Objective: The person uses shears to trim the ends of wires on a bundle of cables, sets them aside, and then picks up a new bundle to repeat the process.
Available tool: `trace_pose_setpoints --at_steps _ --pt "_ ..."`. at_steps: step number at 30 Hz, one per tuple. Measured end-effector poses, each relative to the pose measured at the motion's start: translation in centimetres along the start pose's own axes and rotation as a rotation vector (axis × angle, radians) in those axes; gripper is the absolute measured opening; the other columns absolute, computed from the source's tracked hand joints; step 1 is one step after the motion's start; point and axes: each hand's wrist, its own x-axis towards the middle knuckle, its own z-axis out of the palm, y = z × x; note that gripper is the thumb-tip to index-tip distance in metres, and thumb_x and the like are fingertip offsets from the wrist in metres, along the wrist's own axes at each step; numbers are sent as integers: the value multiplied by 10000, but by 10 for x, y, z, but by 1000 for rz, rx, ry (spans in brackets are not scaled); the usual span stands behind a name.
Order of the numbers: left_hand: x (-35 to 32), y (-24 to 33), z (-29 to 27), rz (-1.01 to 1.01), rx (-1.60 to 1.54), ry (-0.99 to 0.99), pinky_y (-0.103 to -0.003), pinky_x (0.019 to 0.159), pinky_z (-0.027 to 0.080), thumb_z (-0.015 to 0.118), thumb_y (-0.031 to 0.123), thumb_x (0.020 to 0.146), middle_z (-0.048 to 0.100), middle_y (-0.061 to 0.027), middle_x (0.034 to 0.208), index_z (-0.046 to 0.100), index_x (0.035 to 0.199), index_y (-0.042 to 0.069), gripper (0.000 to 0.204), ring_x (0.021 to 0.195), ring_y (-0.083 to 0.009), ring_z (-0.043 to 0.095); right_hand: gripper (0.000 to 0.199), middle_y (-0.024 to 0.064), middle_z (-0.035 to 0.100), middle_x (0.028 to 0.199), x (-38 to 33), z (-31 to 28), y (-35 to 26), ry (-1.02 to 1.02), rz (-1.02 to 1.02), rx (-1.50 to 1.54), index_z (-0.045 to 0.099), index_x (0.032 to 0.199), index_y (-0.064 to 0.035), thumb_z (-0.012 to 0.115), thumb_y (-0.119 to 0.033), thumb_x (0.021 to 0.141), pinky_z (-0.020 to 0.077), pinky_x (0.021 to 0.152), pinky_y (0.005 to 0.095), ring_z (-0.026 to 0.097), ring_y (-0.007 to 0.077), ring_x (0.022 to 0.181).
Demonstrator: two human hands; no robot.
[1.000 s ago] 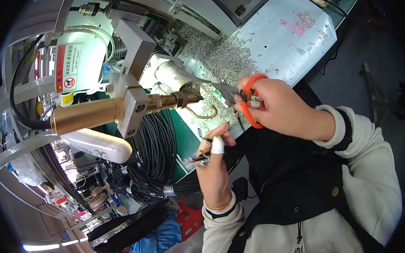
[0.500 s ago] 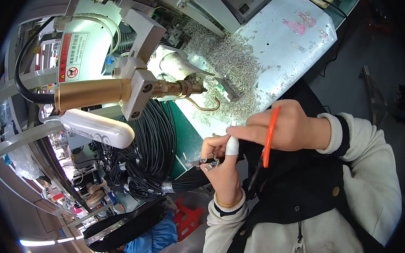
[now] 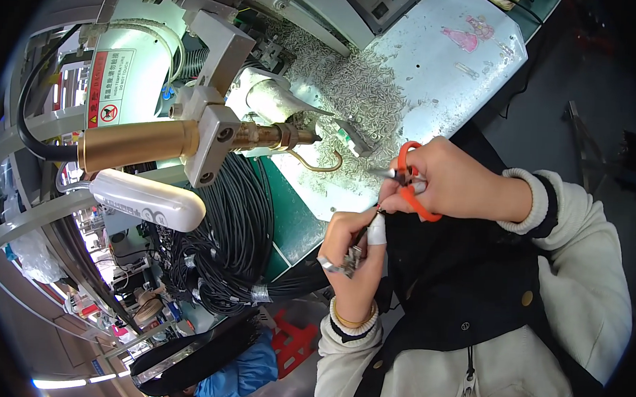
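Off the near edge of the pale, scrap-strewn metal workbench (image 3: 437,69), our right hand (image 3: 460,187) grips orange-handled scissors (image 3: 407,177) just above our left hand (image 3: 354,257), closed around a small upright metal-tipped cable end (image 3: 351,255).

hands: two, left hand (image 3: 351,260) at 6 o'clock, right hand (image 3: 450,183) at 3 o'clock | orange-handled metal scissors (image 3: 411,180): one | brass cylindrical nozzle (image 3: 139,142): one, 9 o'clock | bundle of black cables (image 3: 234,244): one | small metal pieces on the pale table (image 3: 444,76): too many to count
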Motion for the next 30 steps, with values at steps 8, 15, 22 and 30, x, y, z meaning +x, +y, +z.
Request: trace_pose_setpoints --at_steps 8,15,22,30 --pt "2 3 16 -218 -370 254 -166 578 363 600 -77 714 513 -36 743 531 899 -32 202 623 -49 460 174 46 540 609 -9 13 4 165 -363 -206 561 790 -38 634 -4 636 396 471 220 515 152 482" --pt "-8 -1 21 75 -128 255 -157 565 361 579 -65 747 546 -44 817 546 899 -20 162 663 -62 485 145 44 544 625 -9 20 -2 212 -451 -221 527 795 -30 596 0 671 400 462 212 528 119 481" --pt "0 2 9 -501 -668 220 -146 511 326 585 -10 766 554 -19 796 545 890 7 132 628 -39 462 93 49 559 633 -7 23 -6 108 62 498 516 772 -9 593 -56 749 418 466 211 545 68 503" --pt "1 5 9 -458 -678 256 -159 442 245 553 1 786 487 0 702 518 892 3 112 524 -21 362 244 70 555 571 -12 13 0 22 -82 -93 528 680 -7 659 -207 727 417 440 247 562 138 475"
